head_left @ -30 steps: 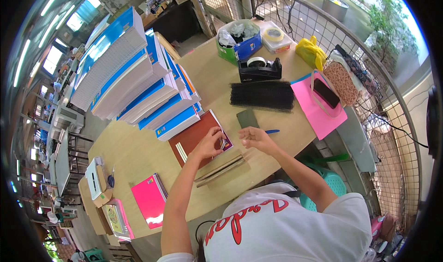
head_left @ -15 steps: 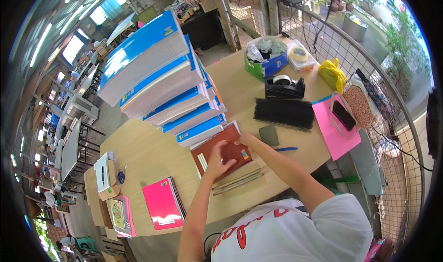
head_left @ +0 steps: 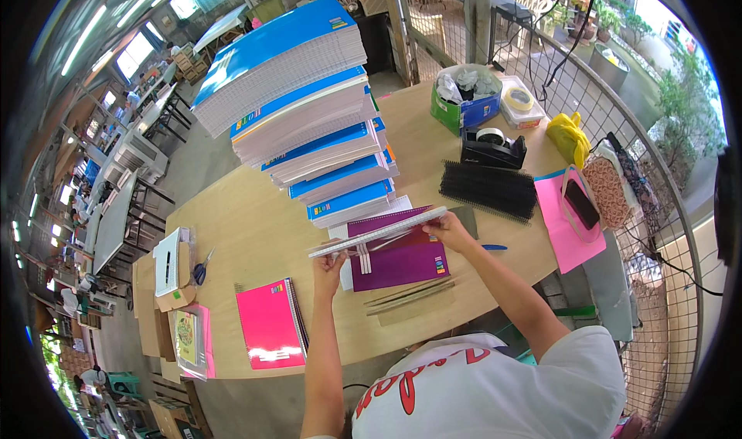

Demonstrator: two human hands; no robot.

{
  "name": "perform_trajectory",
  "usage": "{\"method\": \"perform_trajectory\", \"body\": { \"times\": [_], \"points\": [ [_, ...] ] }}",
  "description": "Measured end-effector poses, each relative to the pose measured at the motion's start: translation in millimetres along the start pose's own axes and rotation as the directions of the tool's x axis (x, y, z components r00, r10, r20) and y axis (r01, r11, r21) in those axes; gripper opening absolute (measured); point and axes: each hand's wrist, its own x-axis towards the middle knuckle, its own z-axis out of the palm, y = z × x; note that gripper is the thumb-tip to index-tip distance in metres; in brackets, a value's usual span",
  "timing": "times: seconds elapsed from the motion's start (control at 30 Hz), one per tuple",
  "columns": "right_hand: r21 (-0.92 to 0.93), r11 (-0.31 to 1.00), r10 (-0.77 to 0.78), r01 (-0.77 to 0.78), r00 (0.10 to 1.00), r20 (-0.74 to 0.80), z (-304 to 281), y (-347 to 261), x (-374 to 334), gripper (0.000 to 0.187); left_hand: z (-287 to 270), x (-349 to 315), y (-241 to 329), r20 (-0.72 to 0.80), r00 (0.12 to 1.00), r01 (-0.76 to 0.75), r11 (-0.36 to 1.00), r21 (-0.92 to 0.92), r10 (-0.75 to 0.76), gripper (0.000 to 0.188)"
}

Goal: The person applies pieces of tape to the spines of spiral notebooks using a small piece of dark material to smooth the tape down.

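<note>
At the table's left end, a box (head_left: 185, 297) and scissors (head_left: 200, 273) are set well apart from the hands, presumably because they are not in use. A pink notebook (head_left: 269, 323) is laid flat. Beyond it, blue books (head_left: 305, 118) are piled in a tall stack, probably to save table space; the bundles are stepped, possibly so that each can be told apart. By the left hand (head_left: 330, 269), closed on it, the left end of a white sheaf (head_left: 379, 233) is gripped; its right end is pinched by the right hand (head_left: 453, 232). Support is thus given at both ends, apparently to limit sagging, and the sheaf is held nearly edge-on over a purple cover (head_left: 406, 270). Thin slats (head_left: 410, 295) are placed along the cover's near side, perhaps as a stop. Black coils (head_left: 488, 192) and a tape dispenser (head_left: 493, 151) are stored beyond the right hand, seemingly for easy reach. At far right, a phone (head_left: 581, 205) is rested on a pink folder (head_left: 555, 239).
</note>
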Motion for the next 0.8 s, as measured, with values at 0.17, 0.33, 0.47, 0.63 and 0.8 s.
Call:
{"method": "perform_trajectory", "body": {
  "times": [0.17,0.33,0.47,0.63,0.8],
  "points": [
    [-0.21,0.976,0.037,-0.059,0.994,-0.105,43.8,17.3,13.0,0.023,-18.8,-11.7,-29.3,-0.124,0.992,0.038,0.972,0.23,-0.009,0.042],
    [-0.383,0.899,0.161,-0.21,0.974,-0.157,81.9,-164.3,-49.5,0.027,-7.3,-88.8,58.8,-0.27,0.962,-0.006,0.992,0.124,0.039,0.039],
    [-0.462,0.866,0.223,-0.193,0.975,0.01,127.0,-158.6,-78.3,0.027,-33.0,-146.9,62.1,-0.41,0.911,-0.009,0.996,0.087,0.044,0.026],
    [-0.429,0.882,-0.138,0.196,0.977,0.162,149.2,-102.0,-81.0,0.029,-67.5,-175.2,5.2,-0.431,0.902,-0.02,1.0,-0.005,0.016,0.024],
    [-0.516,0.852,-0.031,0.092,0.992,0.125,105.2,-93.9,-100.5,0.03,-28.8,-179.6,-18.9,-0.35,0.93,0.083,0.992,-0.093,-0.111,0.045]
  ]
}}
